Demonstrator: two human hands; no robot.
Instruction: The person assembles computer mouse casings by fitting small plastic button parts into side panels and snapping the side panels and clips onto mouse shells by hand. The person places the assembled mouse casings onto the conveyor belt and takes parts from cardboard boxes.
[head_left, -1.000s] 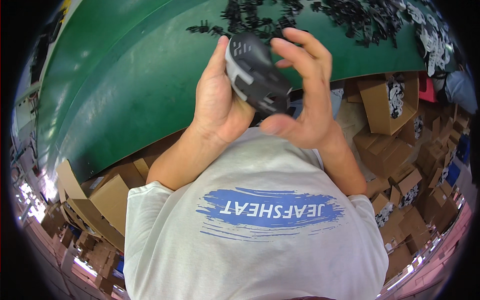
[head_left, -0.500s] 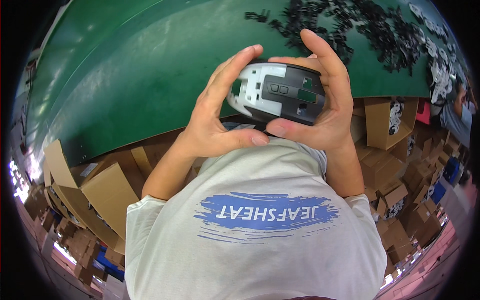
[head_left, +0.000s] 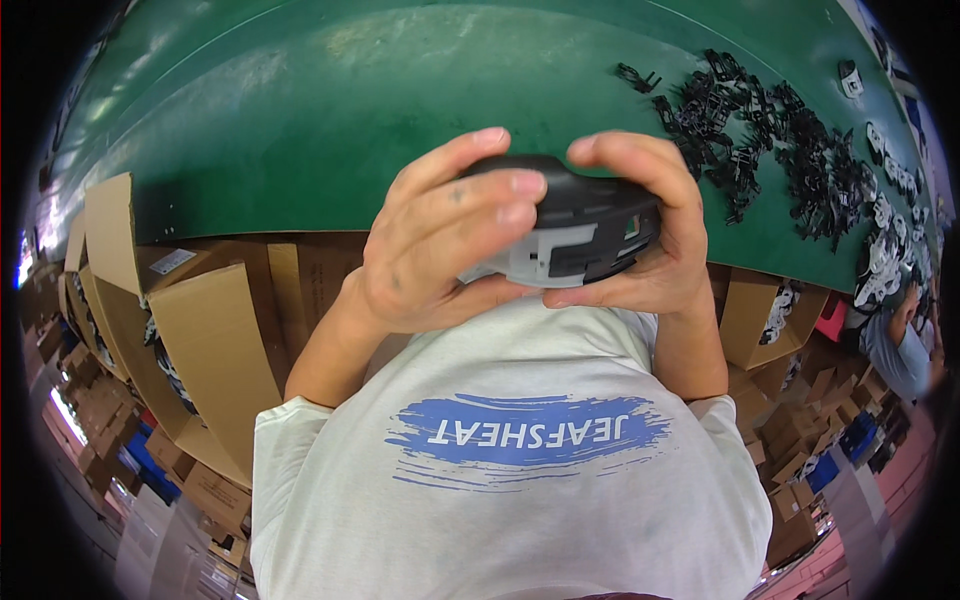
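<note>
Between my two hands is a black and light-grey moulded plastic housing (head_left: 590, 215), rounded, with cut-out openings in its face. It is tilted, so its smooth black side faces up and the grey part with the openings turns toward my body. My left hand (head_left: 425, 245) grips the left end, fingers laid over the top and thumb underneath. Around the right end my right hand (head_left: 672, 235) is wrapped, its thumb along the lower edge. The left fingers hide part of the grey end. Both hands are in front of my chest, by the near edge of the green table (head_left: 300, 150).
Small black plastic parts (head_left: 740, 130) lie in a loose pile at the table's right, with white parts (head_left: 885, 250) beyond. Open cardboard boxes stand below the edge, one at left (head_left: 215, 350) and one at right (head_left: 745, 320). Another person (head_left: 895, 345) is at far right.
The housing has been tipped, its face with openings rolling toward my body. My left fingers have moved over its top. The whole view has shifted, showing more of the table.
</note>
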